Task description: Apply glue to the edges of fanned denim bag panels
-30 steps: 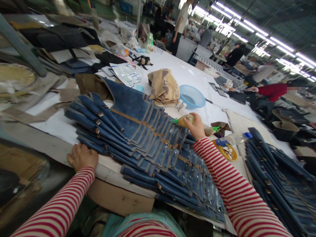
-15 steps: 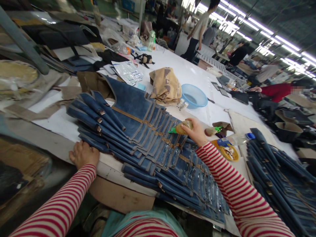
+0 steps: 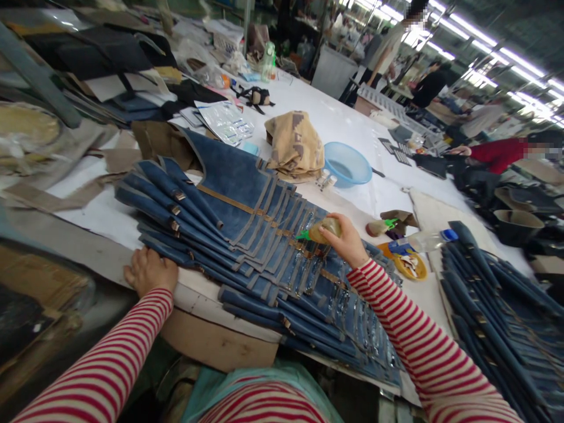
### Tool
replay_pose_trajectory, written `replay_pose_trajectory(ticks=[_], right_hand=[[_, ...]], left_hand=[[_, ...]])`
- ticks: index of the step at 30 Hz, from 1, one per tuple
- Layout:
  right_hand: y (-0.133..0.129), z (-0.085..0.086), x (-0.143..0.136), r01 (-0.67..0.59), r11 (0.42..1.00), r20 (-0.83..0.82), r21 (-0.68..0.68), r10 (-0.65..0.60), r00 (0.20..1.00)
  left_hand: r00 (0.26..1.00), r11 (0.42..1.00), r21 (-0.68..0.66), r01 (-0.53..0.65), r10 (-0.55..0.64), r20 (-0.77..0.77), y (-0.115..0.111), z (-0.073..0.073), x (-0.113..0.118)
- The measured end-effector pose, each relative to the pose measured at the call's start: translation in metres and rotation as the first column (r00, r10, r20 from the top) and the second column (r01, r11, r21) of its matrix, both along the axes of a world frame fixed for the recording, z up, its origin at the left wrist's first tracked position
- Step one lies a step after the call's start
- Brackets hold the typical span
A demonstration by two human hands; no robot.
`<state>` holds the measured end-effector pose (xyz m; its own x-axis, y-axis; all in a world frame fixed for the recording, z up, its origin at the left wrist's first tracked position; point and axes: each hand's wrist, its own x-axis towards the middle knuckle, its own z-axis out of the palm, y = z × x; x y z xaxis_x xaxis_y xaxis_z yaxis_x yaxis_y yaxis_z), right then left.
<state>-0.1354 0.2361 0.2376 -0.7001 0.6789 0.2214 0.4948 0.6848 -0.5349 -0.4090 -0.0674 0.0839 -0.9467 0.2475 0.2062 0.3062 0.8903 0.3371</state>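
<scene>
Both hands are at work: the right hand point(image 3: 346, 238) grips a green-tipped squeeze bottle point(image 3: 325, 230), nozzle down by the strips, while the left hand point(image 3: 152, 272), fingers curled, rests at the near edge. Biggest first: overlapping blue pieces point(image 3: 247, 235) fan across the table point(image 3: 308, 94); beyond sits a blue basin point(image 3: 347, 164); smaller, a yellow dish point(image 3: 412, 270).

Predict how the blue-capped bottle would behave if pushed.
The blue-capped bottle lies on its side and looks round, so it would probably roll. Its clear body shows no obvious filling, suggesting it is light for its size. The yellow bowl close beside it might block rolling that way.
</scene>
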Motion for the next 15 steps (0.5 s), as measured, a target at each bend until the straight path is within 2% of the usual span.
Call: replay_pose_trajectory(ticks=[15], right_hand=[[-0.021, -0.009, 0.011, -0.029, 0.999, 0.011, -0.028, 0.03, 1.0]], left_hand=[[1.0, 1.0, 0.027, -0.003, 0.002, 0.02, -0.001, -0.001, 0.0]])
